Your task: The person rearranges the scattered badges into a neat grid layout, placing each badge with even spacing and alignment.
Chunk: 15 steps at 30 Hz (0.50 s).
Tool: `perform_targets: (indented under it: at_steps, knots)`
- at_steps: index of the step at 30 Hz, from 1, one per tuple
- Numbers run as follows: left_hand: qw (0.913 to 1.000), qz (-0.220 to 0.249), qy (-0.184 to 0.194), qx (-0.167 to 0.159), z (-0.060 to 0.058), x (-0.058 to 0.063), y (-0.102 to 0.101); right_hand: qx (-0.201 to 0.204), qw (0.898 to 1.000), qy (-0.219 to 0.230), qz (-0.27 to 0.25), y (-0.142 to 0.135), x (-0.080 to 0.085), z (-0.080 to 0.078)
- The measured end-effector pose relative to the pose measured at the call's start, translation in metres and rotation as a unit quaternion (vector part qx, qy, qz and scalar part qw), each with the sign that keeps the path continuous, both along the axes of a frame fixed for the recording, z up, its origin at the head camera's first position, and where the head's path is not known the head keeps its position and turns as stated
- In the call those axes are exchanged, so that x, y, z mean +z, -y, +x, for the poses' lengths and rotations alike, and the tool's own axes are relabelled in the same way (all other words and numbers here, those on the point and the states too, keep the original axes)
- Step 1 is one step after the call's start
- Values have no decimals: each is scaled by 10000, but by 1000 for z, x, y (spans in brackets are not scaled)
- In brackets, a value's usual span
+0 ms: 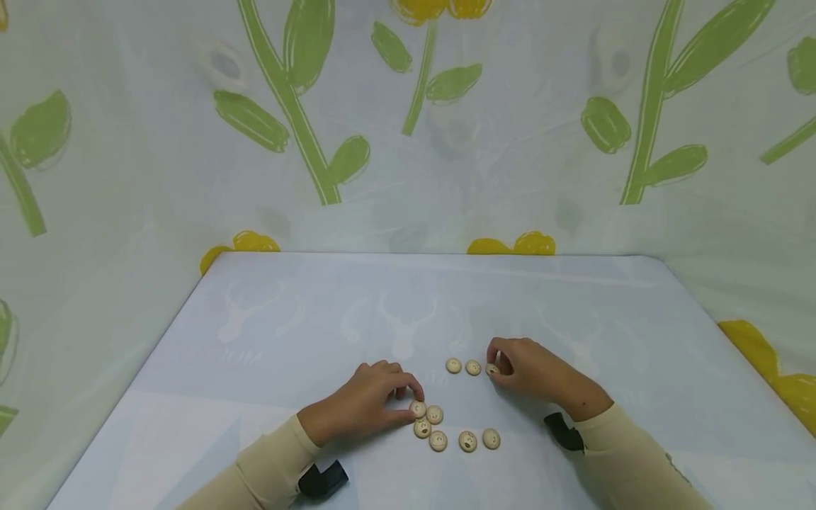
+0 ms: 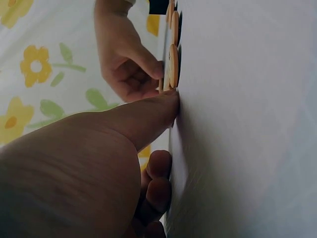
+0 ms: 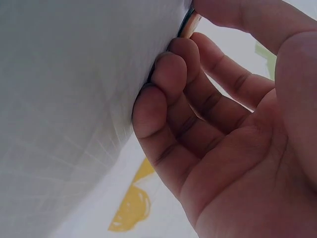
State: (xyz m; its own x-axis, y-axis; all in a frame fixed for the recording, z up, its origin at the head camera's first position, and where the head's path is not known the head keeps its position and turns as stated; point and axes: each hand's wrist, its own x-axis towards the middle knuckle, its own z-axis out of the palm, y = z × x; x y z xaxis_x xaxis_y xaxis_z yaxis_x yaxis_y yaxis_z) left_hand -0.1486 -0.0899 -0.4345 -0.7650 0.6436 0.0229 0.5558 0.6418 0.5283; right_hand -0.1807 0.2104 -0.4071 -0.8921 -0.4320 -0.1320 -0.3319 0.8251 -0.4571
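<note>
Several small round wooden discs with drawn faces lie on the table. My left hand (image 1: 370, 400) pinches one wooden disc (image 1: 418, 409) between thumb and forefinger; it stays on the tabletop, close to two neighbouring discs (image 1: 435, 415). In the left wrist view, the thumb of the left hand (image 2: 94, 144) reaches the edge of the discs (image 2: 173, 67). Farther back, my right hand (image 1: 532, 368) pinches another disc (image 1: 491, 369) at the right end of a row of three. The right wrist view shows this disc (image 3: 191, 26) partly hidden by the fingers of the right hand (image 3: 223, 129).
Nearer the front, more discs lie loose, one (image 1: 468, 442) with an open-mouthed face. A pale patterned cloth covers the table (image 1: 319, 312). Behind it hangs a curtain (image 1: 510, 142) with green leaves and yellow flowers. Black wrist devices (image 1: 323, 481) sit under both forearms.
</note>
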Motion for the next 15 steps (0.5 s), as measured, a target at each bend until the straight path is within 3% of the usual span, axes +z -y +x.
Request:
perform_targets:
  at_steps: [15]
  knots:
    - [10000, 15, -10, 25, -1, 1, 0, 142, 9990, -255, 338, 0, 6, -1]
